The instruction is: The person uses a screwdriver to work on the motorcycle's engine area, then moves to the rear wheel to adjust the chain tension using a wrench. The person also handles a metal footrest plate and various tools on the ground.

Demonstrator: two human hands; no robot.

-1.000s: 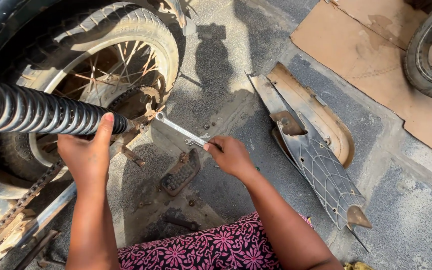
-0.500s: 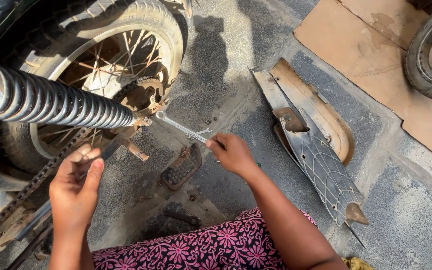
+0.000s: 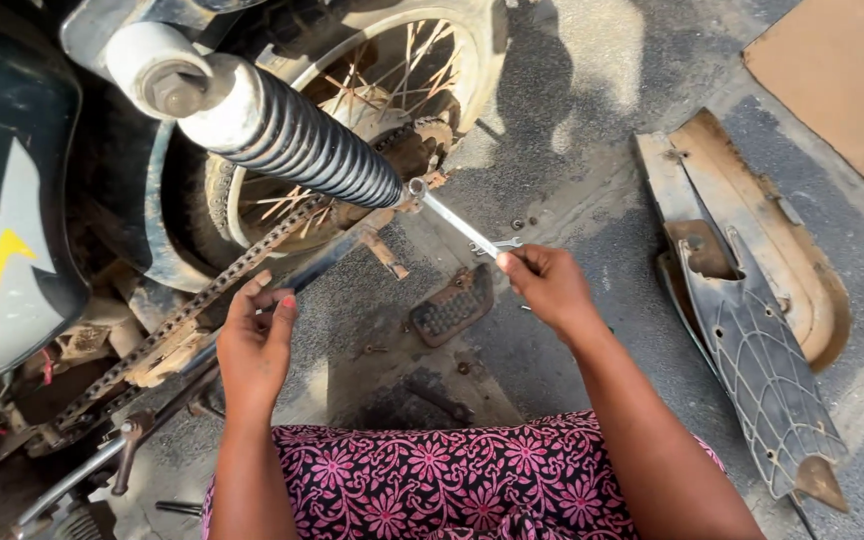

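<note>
Right hand (image 3: 550, 285) grips a silver spanner (image 3: 457, 222) by its near end; the far end sits on a nut beside the rear wheel (image 3: 372, 90), at eleven o'clock from the hand. Left hand (image 3: 255, 345) hovers loosely half-open, holding nothing, just above the drive chain (image 3: 192, 305). A chain cover (image 3: 752, 330) lies at three o'clock on the ground.

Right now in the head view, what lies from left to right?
Black, red and yellow side panel → left hand → ribbed black footrest rubber → right hand holding the silver spanner → grimy plastic chain cover.
</note>
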